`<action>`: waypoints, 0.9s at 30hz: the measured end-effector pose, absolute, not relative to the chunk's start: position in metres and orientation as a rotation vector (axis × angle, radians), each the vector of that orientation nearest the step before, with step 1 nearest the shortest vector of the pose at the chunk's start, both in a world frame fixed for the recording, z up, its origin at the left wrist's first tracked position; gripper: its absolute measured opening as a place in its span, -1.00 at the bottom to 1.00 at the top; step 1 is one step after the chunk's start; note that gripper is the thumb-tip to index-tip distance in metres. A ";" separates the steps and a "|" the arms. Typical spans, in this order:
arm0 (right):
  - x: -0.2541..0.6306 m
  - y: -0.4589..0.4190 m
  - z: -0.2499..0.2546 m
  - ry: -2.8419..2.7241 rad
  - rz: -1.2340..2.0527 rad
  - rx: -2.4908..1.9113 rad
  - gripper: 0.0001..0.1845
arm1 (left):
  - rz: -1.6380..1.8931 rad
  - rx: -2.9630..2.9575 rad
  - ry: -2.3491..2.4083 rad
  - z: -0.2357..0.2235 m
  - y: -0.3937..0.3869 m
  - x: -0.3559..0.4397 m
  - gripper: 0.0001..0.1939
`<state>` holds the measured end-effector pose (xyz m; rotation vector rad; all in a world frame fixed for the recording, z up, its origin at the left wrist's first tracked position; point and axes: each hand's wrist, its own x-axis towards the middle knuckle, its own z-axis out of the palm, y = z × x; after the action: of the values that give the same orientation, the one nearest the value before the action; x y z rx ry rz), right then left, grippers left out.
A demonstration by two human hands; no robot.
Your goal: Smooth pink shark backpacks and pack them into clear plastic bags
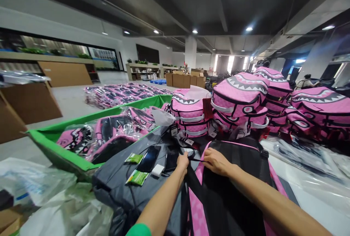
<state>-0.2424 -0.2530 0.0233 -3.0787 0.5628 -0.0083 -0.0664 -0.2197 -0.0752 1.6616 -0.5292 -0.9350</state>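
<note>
A pink and black backpack (235,188) lies in front of me with its black padded side up. A thin black strap (195,160) runs between my two hands beside the bag's left edge. My left hand (182,162) is closed around one end of it. The fingers of my right hand (217,161) pinch the strap close to the pink piping. Left of my left hand, on dark grey cloth (115,177), are a black phone (149,158), a second dark flat item (171,157), a small white box (158,170) and two green packets (137,177).
Stacked pink shark-mouth backpacks (240,90) stand behind the work surface. On the left, a green-edged bin (62,155) holds plastic-wrapped bags. Clear plastic (306,155) covers part of the right side; crumpled bags (65,210) fill the lower left. Other people are far back.
</note>
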 end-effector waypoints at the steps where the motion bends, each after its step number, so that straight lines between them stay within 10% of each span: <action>1: -0.243 -0.256 0.026 0.620 -0.019 -3.040 -0.66 | -0.958 1.604 -0.515 -0.070 -0.218 -0.064 -0.55; 8: -0.196 -0.280 0.069 0.900 -0.223 -2.751 -0.27 | -1.072 1.164 -0.726 0.024 -0.198 -0.037 -0.56; 13: -0.198 -0.281 0.106 0.902 -0.388 -2.979 -0.74 | -1.033 1.062 -0.934 0.064 -0.184 -0.052 -0.49; 20: -0.293 -0.258 0.093 1.383 -0.217 -2.877 -0.90 | -1.047 1.010 -0.998 0.085 -0.214 -0.090 -0.38; 27: -0.340 -0.141 0.015 0.627 -0.282 -2.449 -0.78 | -1.096 1.152 -1.068 0.053 -0.260 -0.125 -0.38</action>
<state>-0.3402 -0.1412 0.0154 -2.4487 0.6266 -0.2819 -0.1248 -0.2598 0.0527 1.1524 -1.0684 -1.0962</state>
